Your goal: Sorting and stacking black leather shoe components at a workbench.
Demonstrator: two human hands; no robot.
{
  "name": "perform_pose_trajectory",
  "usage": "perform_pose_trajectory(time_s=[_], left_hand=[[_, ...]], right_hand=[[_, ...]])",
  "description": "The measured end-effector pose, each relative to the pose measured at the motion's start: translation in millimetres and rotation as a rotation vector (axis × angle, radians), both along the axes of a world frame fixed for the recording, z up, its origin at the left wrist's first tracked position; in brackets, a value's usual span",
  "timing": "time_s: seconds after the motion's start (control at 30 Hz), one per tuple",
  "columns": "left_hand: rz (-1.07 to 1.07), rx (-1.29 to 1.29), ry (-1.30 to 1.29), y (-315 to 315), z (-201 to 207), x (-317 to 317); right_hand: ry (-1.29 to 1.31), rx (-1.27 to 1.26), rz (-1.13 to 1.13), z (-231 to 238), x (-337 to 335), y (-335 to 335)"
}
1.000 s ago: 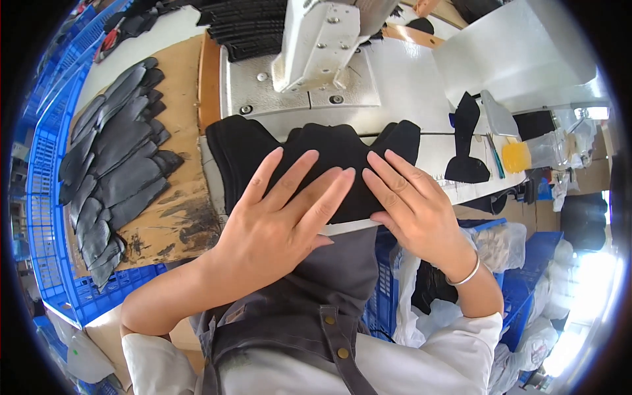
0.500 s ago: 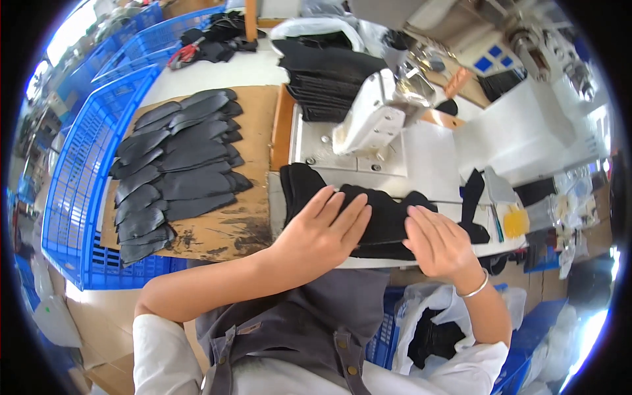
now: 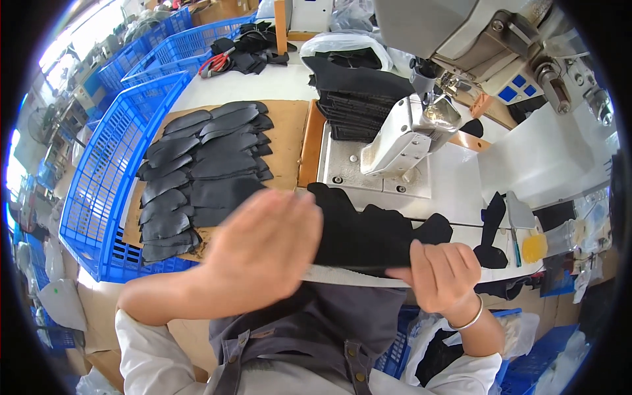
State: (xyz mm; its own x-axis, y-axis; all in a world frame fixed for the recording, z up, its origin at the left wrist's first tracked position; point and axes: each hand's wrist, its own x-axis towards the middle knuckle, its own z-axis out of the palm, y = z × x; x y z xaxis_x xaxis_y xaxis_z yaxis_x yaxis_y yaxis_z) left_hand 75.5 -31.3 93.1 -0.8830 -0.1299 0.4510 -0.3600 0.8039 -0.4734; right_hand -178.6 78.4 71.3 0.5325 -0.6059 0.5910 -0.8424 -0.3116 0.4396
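Observation:
A flat black fabric piece point(image 3: 365, 237) with a wavy far edge lies along the near edge of the white sewing table, in front of the machine's metal post point(image 3: 395, 141). My right hand point(image 3: 444, 276) pinches its near right edge between thumb and curled fingers. At the left end of the fabric is my left hand point(image 3: 263, 243), raised and smeared by motion. Its fingers are too blurred to read, and it covers part of the cardboard. To its left, overlapping dark leather pieces point(image 3: 224, 164) lie in rows on the cardboard sheet point(image 3: 289, 145).
Behind the post rises a stack of black pieces point(image 3: 355, 99). A sewing machine head point(image 3: 461, 33) overhangs the far right. At left stands a blue crate point(image 3: 99, 191). Red-handled scissors point(image 3: 216, 64) lie at the back. A narrow black piece point(image 3: 494, 220) and a yellow object point(image 3: 534, 248) sit at right.
My left hand has lifted off the fabric and moved left. My right hand has gone from lying flat to gripping the near edge. The view has shifted slightly.

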Motion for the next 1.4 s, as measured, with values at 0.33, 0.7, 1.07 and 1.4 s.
perform_pose_trajectory(time_s=[0.33, 0.7, 1.07, 1.4], left_hand=[[0.205, -0.151, 0.477, -165.7, 40.0, -21.4], [0.07, 0.268, 0.012, -162.1, 15.2, -143.5], [-0.017, 0.7, 0.175, -151.0, 4.8, -13.8], [0.031, 0.923, -0.125, -129.7, -58.9, 60.9]], right_hand=[[-0.463, 0.189, 0.014, -38.9, -18.4, 15.6], [-0.567, 0.24, -0.044, -47.3, -26.1, 27.7], [-0.682, 0.289, -0.036, -55.5, -14.6, 36.1], [-0.652, 0.293, 0.066, -55.9, 13.2, 24.4]])
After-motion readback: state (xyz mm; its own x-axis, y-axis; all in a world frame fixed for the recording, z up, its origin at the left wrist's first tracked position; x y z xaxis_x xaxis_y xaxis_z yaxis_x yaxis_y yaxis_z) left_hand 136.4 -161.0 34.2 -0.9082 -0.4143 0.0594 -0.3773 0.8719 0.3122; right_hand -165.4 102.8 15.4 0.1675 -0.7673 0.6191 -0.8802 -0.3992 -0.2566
